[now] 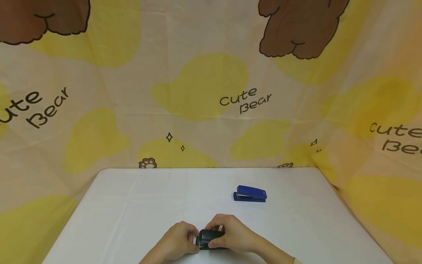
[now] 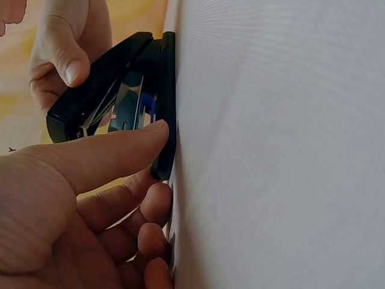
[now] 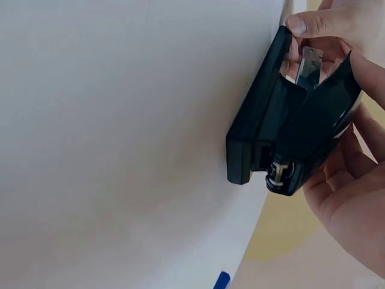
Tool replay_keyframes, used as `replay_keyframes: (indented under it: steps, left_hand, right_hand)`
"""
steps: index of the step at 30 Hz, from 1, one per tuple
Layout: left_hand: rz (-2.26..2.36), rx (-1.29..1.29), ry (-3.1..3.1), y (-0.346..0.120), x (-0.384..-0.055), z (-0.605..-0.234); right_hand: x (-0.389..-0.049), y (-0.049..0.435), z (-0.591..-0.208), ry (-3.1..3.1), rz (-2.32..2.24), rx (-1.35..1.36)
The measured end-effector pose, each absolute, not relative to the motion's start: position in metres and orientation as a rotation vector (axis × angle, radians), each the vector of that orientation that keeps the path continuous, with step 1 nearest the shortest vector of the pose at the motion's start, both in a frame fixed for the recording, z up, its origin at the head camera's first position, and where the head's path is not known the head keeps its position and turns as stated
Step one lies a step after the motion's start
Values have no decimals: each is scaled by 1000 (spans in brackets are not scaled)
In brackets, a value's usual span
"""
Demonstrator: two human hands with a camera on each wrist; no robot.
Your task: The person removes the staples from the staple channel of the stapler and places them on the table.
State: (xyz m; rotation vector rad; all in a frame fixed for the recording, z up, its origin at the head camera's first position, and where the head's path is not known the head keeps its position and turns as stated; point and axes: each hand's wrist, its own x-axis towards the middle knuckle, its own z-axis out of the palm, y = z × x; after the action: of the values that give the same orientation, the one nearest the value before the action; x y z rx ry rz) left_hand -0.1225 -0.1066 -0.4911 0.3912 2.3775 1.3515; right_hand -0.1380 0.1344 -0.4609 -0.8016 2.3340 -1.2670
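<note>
A black stapler (image 1: 206, 236) stands on the white table near its front, its top cover (image 3: 319, 117) swung up away from the base (image 2: 169, 78). Between them shows the metal staple magazine (image 2: 127, 99). My left hand (image 1: 179, 238) pinches the front end of the base, with the thumb on one side and fingers at the other. Around the raised cover, my right hand (image 1: 234, 234) grips from both sides; its thumb (image 2: 73, 71) presses on the cover in the left wrist view. At the rear, a metal hinge spring (image 3: 278, 173) is visible in the right wrist view.
A blue stapler (image 1: 250, 193) lies farther back on the white table (image 1: 148, 205), right of the hands; its tip shows low in the right wrist view. Behind the table hangs a yellow and cream cloth (image 1: 197, 88) with bear prints.
</note>
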Motion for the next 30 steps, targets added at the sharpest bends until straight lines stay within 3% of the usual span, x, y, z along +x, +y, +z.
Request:
replay_keyframes:
  steps: [30]
  left_hand:
    - [1396, 349, 2359, -105, -120, -488]
  right_hand:
    - [-129, 158, -457, 2425, -1404, -972]
